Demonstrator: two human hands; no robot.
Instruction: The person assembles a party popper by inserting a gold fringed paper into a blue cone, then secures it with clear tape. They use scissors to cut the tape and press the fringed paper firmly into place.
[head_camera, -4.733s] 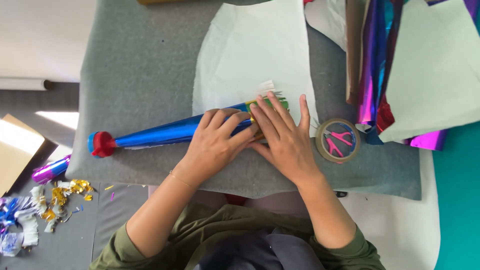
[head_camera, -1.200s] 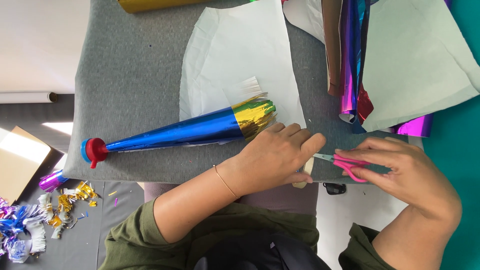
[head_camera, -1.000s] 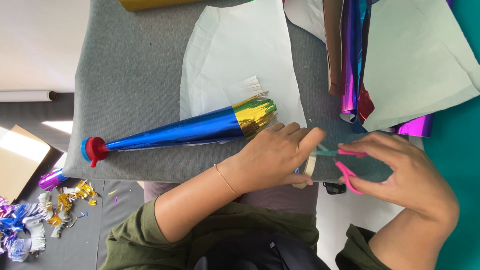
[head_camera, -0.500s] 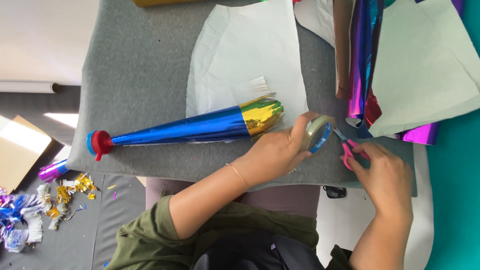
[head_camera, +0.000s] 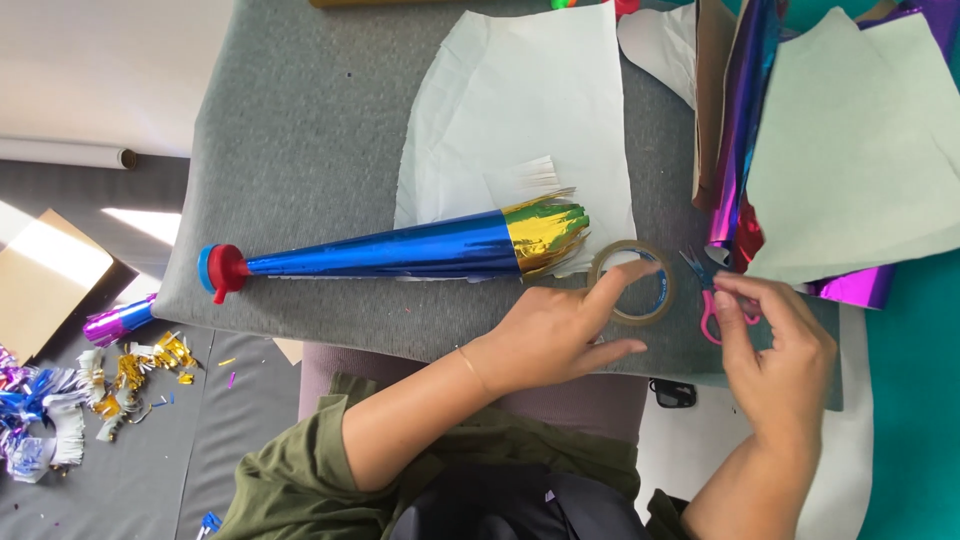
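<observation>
Grey padded bench (head_camera: 330, 150) carries a blue-and-gold foil cone (head_camera: 400, 257); left hand (head_camera: 560, 335) fingertips pin the clear tape roll (head_camera: 631, 282) flat beside it, right hand (head_camera: 775, 345) pinches pink-handled small scissors (head_camera: 708, 298) near the roll.

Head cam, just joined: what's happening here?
A person sits at a grey padded board doing foil craft. The left hand has its fingers on a roll of clear tape. The right hand is at the pink scissors lying beside the roll. A blue foil cone with a gold fringed end and a red tip lies across the board, partly on a white paper sheet. Foil sheets are piled to the right.
</observation>
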